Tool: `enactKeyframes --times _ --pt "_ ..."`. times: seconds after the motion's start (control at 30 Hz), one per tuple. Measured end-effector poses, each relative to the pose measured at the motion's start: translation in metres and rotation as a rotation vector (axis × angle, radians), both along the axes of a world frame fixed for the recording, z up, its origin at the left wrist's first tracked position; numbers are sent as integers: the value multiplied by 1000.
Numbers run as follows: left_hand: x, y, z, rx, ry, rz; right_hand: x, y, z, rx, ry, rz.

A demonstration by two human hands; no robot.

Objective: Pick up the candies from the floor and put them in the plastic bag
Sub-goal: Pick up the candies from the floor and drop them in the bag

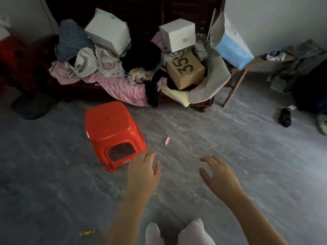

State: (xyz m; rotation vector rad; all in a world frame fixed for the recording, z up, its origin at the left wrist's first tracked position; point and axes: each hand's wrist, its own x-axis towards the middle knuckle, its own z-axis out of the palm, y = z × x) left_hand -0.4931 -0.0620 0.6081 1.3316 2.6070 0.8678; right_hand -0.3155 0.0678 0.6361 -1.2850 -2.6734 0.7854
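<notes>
I'm still at the reaching stage: my left hand (143,172) and right hand (218,174) hover spread and empty, pink candy (167,140) ahead by the stool (109,128), yellow candy (87,232) near-left, no bag visible, so pinch the pink next.

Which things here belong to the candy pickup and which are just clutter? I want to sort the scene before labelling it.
Part of the job:
pink candy on the floor
yellow candy on the floor
left hand, empty
right hand, empty
No plastic bag is clearly visible.

Just lying about:
red stool
cardboard box
white boxes
pile of clothes
</notes>
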Motion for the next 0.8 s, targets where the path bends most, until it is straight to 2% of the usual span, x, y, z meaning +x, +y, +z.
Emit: enactKeyframes --times 0.23,0.37,0.5,0.8 --pt "-26 68 -58 -39 -120 298 -67 113 -67 -161 -38 203" --pt "-37 103 -121 -121 -120 416 -104 163 -138 -211 -136 327" --pt "-61 140 -212 -197 -130 439 -141 204 -235 -267 -181 347" --pt "-143 206 -457 -171 -145 323 -205 276 -508 -312 -213 315"
